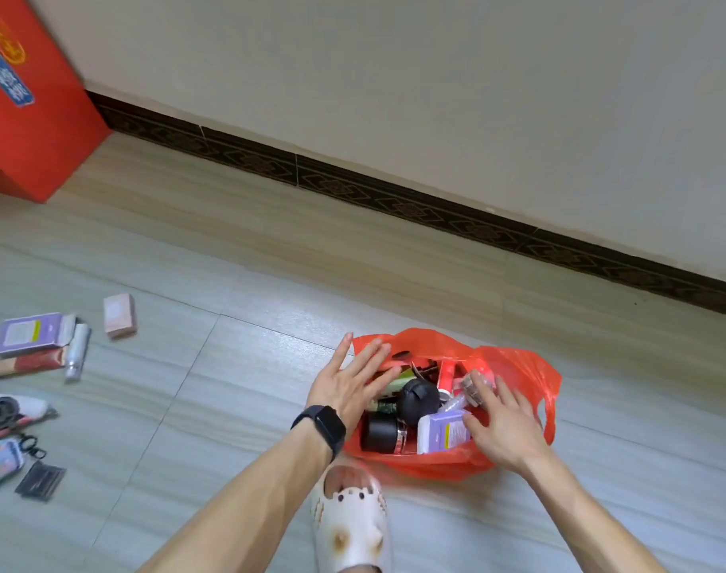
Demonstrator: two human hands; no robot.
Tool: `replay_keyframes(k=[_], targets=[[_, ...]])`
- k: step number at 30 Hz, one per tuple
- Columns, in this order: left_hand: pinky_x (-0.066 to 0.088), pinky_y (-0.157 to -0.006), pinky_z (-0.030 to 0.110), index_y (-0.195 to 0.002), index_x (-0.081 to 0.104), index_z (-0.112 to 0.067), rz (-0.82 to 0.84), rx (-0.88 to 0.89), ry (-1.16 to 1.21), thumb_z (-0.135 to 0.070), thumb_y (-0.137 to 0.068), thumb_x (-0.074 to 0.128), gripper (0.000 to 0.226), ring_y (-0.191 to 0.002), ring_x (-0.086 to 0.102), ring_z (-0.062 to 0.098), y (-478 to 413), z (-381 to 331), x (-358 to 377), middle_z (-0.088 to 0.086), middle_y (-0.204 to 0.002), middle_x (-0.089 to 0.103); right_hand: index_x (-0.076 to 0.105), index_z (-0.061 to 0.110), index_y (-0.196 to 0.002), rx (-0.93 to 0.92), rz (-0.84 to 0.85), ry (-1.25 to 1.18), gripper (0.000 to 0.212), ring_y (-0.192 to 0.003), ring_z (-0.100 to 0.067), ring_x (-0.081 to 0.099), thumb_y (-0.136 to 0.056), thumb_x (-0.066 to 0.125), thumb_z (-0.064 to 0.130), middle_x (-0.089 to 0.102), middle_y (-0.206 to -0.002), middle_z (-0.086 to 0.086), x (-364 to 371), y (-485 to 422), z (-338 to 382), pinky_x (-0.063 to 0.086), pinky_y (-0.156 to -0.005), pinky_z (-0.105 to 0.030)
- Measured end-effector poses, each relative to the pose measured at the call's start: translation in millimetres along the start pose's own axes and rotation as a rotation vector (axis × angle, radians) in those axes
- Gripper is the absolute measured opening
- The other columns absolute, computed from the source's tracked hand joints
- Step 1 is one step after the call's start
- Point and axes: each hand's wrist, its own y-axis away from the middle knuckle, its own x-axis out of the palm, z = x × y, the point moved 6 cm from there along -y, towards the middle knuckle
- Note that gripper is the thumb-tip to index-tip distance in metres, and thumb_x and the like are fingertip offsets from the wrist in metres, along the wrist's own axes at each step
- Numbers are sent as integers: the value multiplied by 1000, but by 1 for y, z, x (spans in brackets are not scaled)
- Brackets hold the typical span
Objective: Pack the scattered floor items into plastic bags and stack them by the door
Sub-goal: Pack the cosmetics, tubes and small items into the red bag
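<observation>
An open red plastic bag (518, 366) sits on the tiled floor, filled with several items: a black round pouch (417, 401), a black jar (380, 433), a purple box (442, 432) and red tubes. My left hand (351, 382), with straight spread fingers, rests at the bag's left rim. My right hand (504, 423) lies over the bag's right side, fingers touching the purple box and a small clear bottle (475, 384). Scattered items remain on the floor at the left: a pink box (120, 316), a purple box (32, 332), a red tube (30, 363) and a white bottle (77, 352).
A red carton (30, 117) stands at the upper left against the wall. A dark patterned skirting (394, 200) runs along the wall. My white slipper (351, 519) is just in front of the bag. More small items (10, 432) lie at the far left edge.
</observation>
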Motion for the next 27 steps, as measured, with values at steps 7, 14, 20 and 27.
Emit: replay_keyframes(k=[7, 14, 20, 27], targets=[[-17, -110, 65, -155, 11, -33, 100, -144, -159, -28, -94, 40, 68, -148, -19, 31, 28, 62, -34, 11, -162, -17, 18, 44, -152, -107, 11, 365, 61, -151, -25, 5, -94, 31, 56, 11, -164, 6, -21, 29, 35, 3, -115, -59], [27, -100, 45, -135, 39, -27, -87, -341, -24, -12, -88, 42, 49, -113, 53, 27, 61, 112, -109, 2, -111, 68, 62, 24, -125, 59, -175, 668, 69, -128, -27, 42, -89, 10, 52, 58, -130, -6, -86, 59, 14, 20, -112, -42], [34, -88, 38, -130, 43, -37, -246, -486, 83, -13, -84, 44, 52, -106, 57, 23, 121, 180, -160, -5, -109, 66, 34, 29, -149, -85, -216, 624, 67, -139, -31, 27, -86, 32, 53, 42, -147, -10, -137, 78, 99, 9, -116, -43], [36, -84, 34, -117, 49, -40, -229, -631, 77, -23, -87, 52, 34, -102, 55, 17, 208, 212, -133, -11, -108, 64, 11, 30, -156, -330, -72, 593, 85, -146, -31, 17, -82, 34, 65, 24, -157, -14, -125, 94, 162, 9, -120, -39]])
